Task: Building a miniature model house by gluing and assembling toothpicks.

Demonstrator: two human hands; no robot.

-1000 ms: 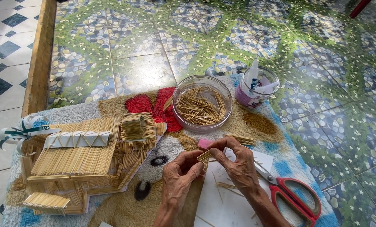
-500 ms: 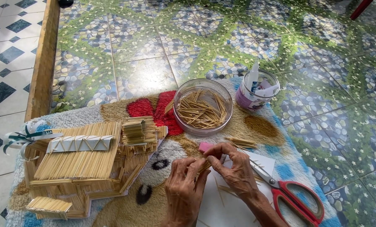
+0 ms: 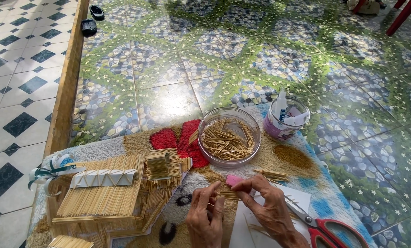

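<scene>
At six o'clock on the rug (image 3: 302, 160), both hands have slid lower; left hand (image 3: 205, 218) and right hand (image 3: 267, 206) fingers still pinch the toothpick bundle (image 3: 228, 194).

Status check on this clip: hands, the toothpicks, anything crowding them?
Left hand and right hand pinch a small toothpick bundle together. Pink block under right fingertips. Scissors lie close right.

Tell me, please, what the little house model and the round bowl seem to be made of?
The house model looks built from thin, pale wooden sticks laid side by side, unpainted and matt; the white zigzag strip on its roof may be paper. The round bowl seems clear plastic or glass: the loose sticks inside show through its glossy wall.
</scene>
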